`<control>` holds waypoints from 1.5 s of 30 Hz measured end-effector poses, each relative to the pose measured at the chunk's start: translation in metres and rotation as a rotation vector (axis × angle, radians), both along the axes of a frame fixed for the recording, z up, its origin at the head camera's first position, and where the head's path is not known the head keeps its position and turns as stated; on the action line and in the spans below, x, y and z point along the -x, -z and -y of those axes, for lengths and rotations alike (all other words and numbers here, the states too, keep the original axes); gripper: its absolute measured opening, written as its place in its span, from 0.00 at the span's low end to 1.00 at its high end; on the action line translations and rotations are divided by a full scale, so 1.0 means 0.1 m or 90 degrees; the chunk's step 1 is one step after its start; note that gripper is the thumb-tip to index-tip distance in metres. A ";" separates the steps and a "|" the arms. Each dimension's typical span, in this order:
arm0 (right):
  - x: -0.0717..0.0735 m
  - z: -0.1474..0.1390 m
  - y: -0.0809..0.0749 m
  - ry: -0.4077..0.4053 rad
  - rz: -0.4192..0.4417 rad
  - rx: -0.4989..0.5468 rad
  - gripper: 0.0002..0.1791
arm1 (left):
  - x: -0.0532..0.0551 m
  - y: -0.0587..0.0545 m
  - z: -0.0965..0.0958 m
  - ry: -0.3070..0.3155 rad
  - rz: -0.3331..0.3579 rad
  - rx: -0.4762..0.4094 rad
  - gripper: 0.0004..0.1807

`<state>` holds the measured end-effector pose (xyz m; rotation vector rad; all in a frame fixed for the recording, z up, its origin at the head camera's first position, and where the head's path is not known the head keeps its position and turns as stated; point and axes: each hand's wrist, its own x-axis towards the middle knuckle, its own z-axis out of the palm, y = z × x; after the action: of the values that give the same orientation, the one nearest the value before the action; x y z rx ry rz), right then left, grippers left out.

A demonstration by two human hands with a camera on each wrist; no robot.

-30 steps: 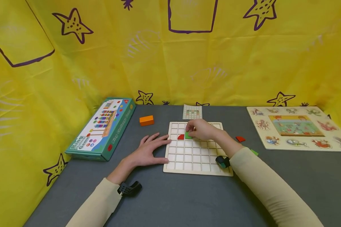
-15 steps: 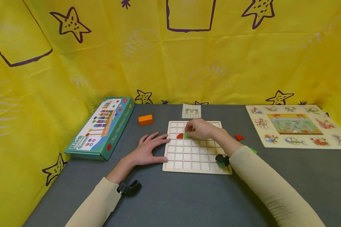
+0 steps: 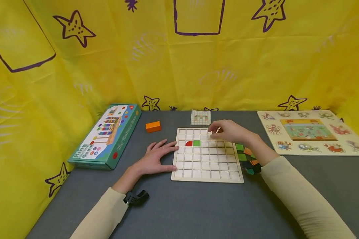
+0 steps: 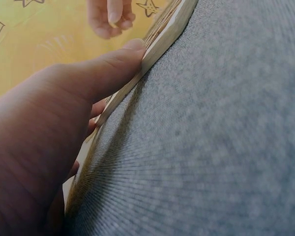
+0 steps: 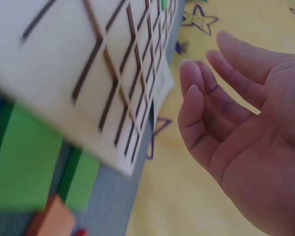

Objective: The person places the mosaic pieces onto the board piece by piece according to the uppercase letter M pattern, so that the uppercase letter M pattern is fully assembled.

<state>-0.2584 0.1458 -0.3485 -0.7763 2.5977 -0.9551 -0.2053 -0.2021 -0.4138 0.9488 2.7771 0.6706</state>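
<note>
Hanging at twelve o'clock, yellow cloth [image 3: 179, 73] backs the grey table [image 3: 197, 209]; left hand [image 3: 152, 162], spread, touches the grid board [image 3: 205, 157] at nine; right hand [image 3: 232, 132], loosely curled, empty, hovers toward one.

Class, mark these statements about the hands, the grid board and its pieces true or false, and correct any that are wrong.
1. The left hand touches the edge of the grid board. True.
2. On the board, the green square lies left of the red piece. False: the green square lies right of the red piece.
3. The patterned card lies beyond the board's far edge. True.
4. The right hand grips the green square. False: the right hand holds no visible piece.
5. Loose pieces lie to the right of the board. True.
</note>
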 end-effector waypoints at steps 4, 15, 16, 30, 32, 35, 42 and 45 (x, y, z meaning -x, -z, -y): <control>-0.02 -0.18 0.00 0.013 -0.012 -0.009 0.18 | 0.00 0.01 0.00 0.001 0.001 -0.007 0.44; -0.10 -0.56 0.09 0.009 -0.034 -0.011 0.14 | 0.00 0.03 -0.01 0.006 -0.009 -0.017 0.44; -0.10 -0.57 0.10 0.009 -0.036 -0.015 0.14 | 0.00 0.02 0.00 0.006 -0.009 -0.019 0.44; -0.19 -0.75 0.15 0.023 -0.030 -0.037 0.14 | -0.03 -0.03 -0.01 0.007 -0.001 -0.021 0.43; -0.20 -0.77 0.16 0.025 -0.026 -0.040 0.14 | -0.04 -0.03 -0.01 0.005 0.001 -0.022 0.43; -0.23 -0.79 0.16 0.024 -0.024 -0.041 0.14 | -0.05 -0.02 -0.01 0.004 0.003 -0.023 0.43; -0.28 -0.87 0.17 0.027 -0.013 -0.044 0.14 | -0.06 -0.03 -0.01 0.006 0.007 -0.026 0.43; -0.31 -0.90 0.17 0.028 -0.003 -0.049 0.14 | -0.05 -0.03 -0.01 0.005 0.006 -0.023 0.44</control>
<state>-0.2275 0.2358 -0.3652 -0.7057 2.6480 -0.8613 -0.2005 -0.2008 -0.4103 0.9607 2.7608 0.7237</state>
